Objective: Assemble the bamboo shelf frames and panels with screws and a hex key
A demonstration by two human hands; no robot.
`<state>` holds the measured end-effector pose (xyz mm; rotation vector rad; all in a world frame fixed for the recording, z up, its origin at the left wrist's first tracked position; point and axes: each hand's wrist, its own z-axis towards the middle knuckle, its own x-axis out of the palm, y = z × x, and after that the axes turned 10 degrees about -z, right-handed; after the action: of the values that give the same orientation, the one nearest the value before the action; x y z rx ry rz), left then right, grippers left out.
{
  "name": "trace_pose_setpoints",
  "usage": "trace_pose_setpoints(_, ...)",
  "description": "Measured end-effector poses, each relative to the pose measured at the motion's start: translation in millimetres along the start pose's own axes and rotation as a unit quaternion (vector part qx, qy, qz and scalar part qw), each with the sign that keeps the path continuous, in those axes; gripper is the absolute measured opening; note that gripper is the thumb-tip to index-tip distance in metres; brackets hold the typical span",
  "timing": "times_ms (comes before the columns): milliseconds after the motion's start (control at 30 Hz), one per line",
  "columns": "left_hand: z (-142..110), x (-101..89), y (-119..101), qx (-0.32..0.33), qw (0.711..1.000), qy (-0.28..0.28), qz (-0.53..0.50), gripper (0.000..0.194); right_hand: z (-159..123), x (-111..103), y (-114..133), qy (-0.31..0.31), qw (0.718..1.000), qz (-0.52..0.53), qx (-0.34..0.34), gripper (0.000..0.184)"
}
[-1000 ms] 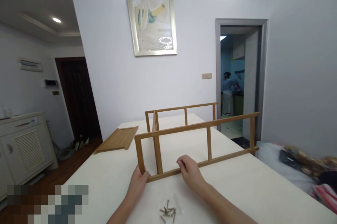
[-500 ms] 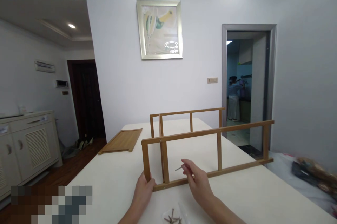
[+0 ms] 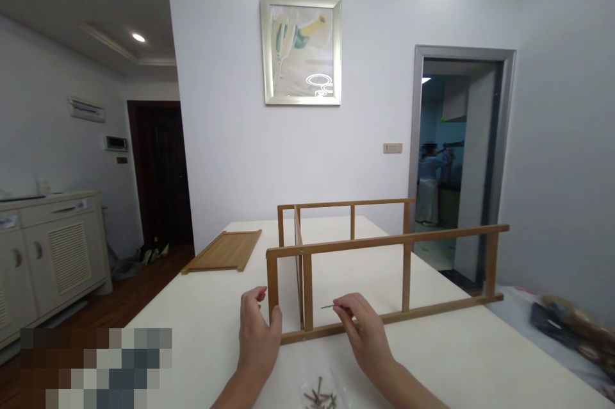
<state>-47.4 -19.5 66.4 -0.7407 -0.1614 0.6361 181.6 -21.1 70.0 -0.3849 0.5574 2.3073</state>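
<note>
A wooden shelf frame rests on the white table, its two ladder-like sides joined by an upright slatted panel near the left end. My left hand is at the near left post, fingers loosely curled and apart, thumb close to the wood; whether it touches the post I cannot tell. Between the thumb and fingers of my right hand is a thin metal rod, which looks like a hex key with its rear end hidden. Several screws lie in a clear plastic bag in front of me.
A loose slatted wooden panel lies flat at the table's left edge. Bagged items are beyond the right edge. A pale cabinet stands at left. Through the doorway at right, a person stands in another room.
My left hand has loosened from the near left post and risen slightly, its fingers now apart from the wood. The rod in my right hand has tilted nearer to level. The view has shifted slightly.
</note>
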Motion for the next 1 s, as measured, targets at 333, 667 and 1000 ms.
trace_pose_setpoints(333,-35,20.8,-32,0.241,0.945,0.214,-0.048,0.026,-5,1,26,-0.005,0.986,-0.071,-0.154,0.018)
trace_pose_setpoints(667,-33,20.4,-21,0.18,0.94,0.282,-0.062,0.02,-11,6,20,0.025,0.99,-0.031,-0.137,0.02)
trace_pose_setpoints(1000,-30,16.7,-23,0.162,0.964,0.204,-0.05,0.011,-53,-21,-1,0.053,0.958,-0.276,-0.05,0.032)
